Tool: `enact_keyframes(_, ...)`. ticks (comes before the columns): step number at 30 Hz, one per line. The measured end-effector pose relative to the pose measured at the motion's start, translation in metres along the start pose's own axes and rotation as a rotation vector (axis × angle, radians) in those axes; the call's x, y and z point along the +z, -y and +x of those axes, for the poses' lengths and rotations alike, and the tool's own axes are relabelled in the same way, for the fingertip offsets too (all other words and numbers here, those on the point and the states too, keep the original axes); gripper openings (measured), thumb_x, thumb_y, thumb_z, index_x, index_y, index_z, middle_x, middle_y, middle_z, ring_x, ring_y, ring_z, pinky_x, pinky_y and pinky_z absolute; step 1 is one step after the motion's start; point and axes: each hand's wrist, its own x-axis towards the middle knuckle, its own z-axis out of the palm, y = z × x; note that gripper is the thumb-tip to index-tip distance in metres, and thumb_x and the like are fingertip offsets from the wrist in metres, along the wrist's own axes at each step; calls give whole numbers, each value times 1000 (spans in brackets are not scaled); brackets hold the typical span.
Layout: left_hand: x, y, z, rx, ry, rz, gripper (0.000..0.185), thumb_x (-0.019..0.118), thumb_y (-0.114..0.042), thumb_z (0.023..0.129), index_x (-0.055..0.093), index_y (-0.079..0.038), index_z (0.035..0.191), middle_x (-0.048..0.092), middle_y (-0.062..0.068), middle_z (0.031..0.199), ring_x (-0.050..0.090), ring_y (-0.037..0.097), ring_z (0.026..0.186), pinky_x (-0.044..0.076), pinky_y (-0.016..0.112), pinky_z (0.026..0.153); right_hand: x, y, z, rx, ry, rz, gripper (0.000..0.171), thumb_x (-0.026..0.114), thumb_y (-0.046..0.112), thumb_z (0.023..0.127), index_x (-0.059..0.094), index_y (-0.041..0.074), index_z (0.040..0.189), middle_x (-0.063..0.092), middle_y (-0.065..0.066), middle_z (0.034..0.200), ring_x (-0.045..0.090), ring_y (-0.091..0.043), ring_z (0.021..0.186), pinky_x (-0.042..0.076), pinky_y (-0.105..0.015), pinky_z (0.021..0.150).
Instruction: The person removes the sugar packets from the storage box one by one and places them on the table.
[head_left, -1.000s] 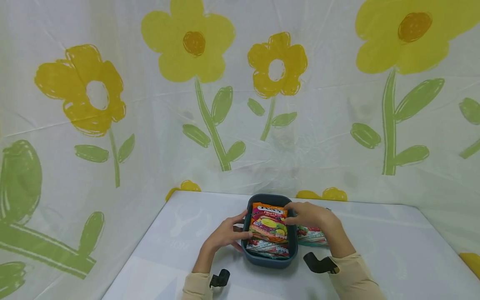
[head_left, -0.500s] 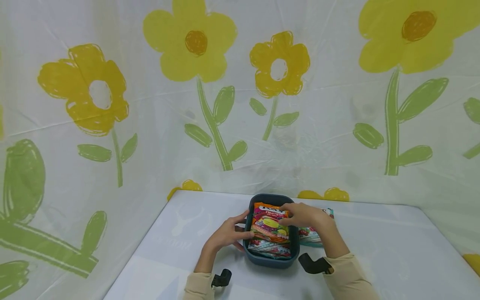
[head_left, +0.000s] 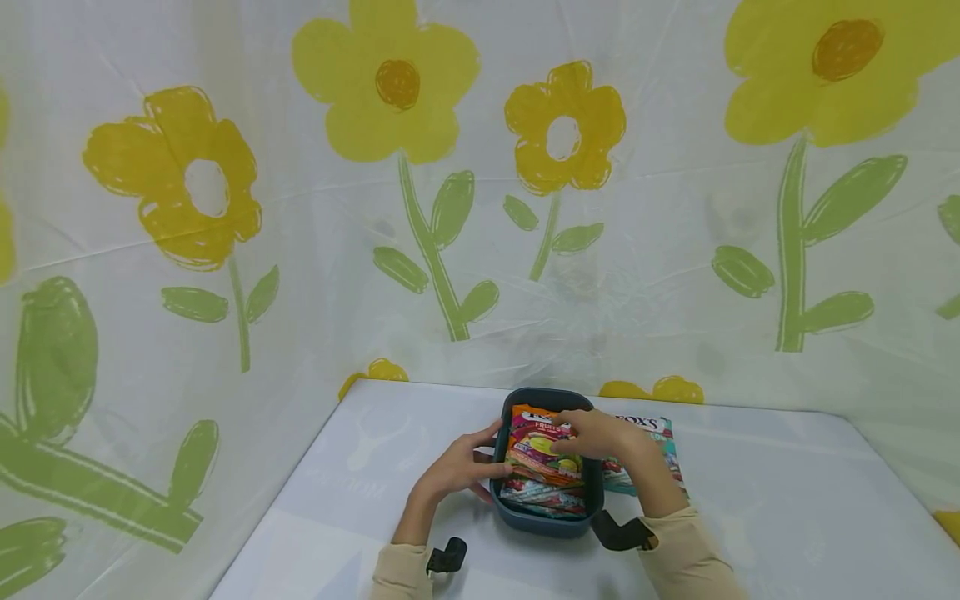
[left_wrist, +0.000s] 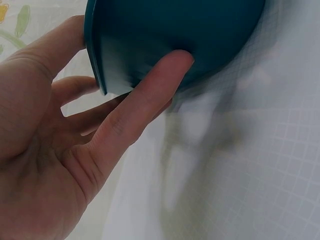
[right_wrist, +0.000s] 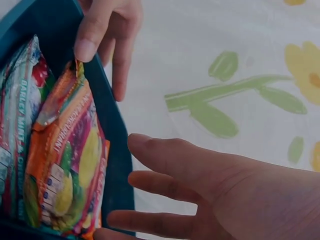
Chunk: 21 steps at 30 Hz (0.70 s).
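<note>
Over the bin (head_left: 551,517), my left hand (head_left: 457,471) steadies its wall, right hand (head_left: 592,433) flat on the candy bag (head_left: 542,454); pressing unevenly could tip it.

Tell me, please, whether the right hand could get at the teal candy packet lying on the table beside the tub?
Probably yes: the right hand rests on the orange packet, and the teal packet lies uncovered just beside that wrist.

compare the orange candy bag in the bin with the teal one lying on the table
The orange candy bag lies on top of other packets inside the dark teal bin, under the right hand. The teal candy bag lies flat on the table, right of the bin, untouched by either hand and partly hidden by the right forearm. Both are printed candy packets.
</note>
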Motion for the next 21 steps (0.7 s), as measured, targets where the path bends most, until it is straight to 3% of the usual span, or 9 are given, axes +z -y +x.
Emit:
enact_keyframes(4, 0, 0, 0, 2, 2, -2, 80, 73, -27, 89, 29, -20, 156, 52, 20, 139, 66, 27, 107, 63, 43, 61, 5, 1, 4, -7, -10, 8, 55, 68, 38, 91, 56, 10, 136, 60, -16, 134, 58, -32, 116, 49, -60, 99)
enact_keyframes(15, 1, 0, -1, 11, 8, -8, 79, 72, -25, 90, 29, -19, 156, 53, 20, 138, 67, 27, 107, 63, 43, 61, 21, 6, 14, 12, -69, 51, 51, 70, 32, 91, 57, 6, 133, 66, -12, 122, 60, -24, 98, 54, -54, 94)
enact_keyframes(21, 0, 1, 0, 12, 1, -4, 79, 73, -26, 90, 30, -21, 155, 53, 20, 138, 67, 26, 107, 63, 43, 61, 27, 10, 17, 42, -117, 57, 50, 71, 32, 90, 59, 4, 130, 66, -12, 120, 60, -25, 98, 53, -55, 95)
